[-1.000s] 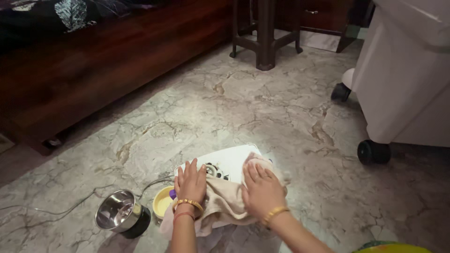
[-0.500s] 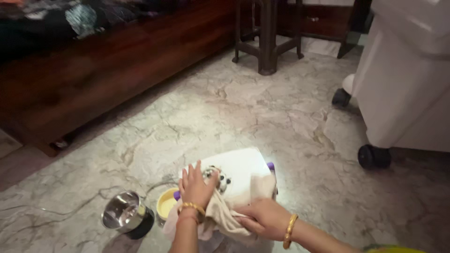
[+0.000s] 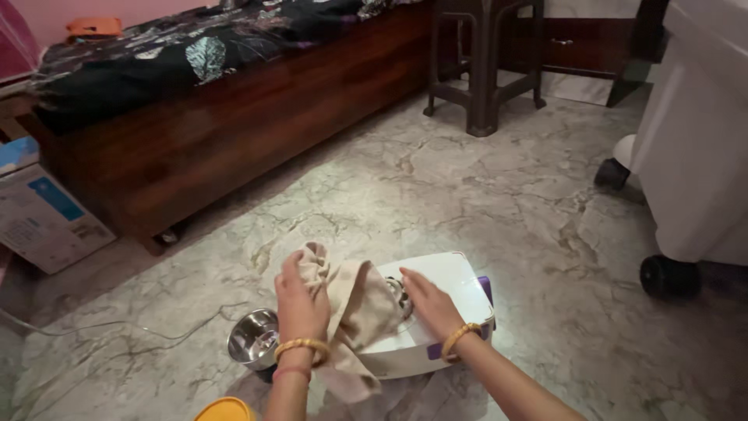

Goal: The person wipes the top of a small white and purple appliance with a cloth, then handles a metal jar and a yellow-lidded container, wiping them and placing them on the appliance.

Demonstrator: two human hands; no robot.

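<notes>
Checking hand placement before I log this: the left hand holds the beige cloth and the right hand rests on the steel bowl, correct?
Not quite. In the head view the right hand rests on the white appliance, not the steel bowl, which sits apart beside the left hand. The left hand does hold the beige cloth.

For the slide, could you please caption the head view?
Left hand lifts beige cloth off white mixer base; right hand rests on it.

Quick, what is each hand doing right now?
Left hand: closed on the beige cloth, lifting it.
Right hand: open, resting flat on the white mixer base.
</notes>
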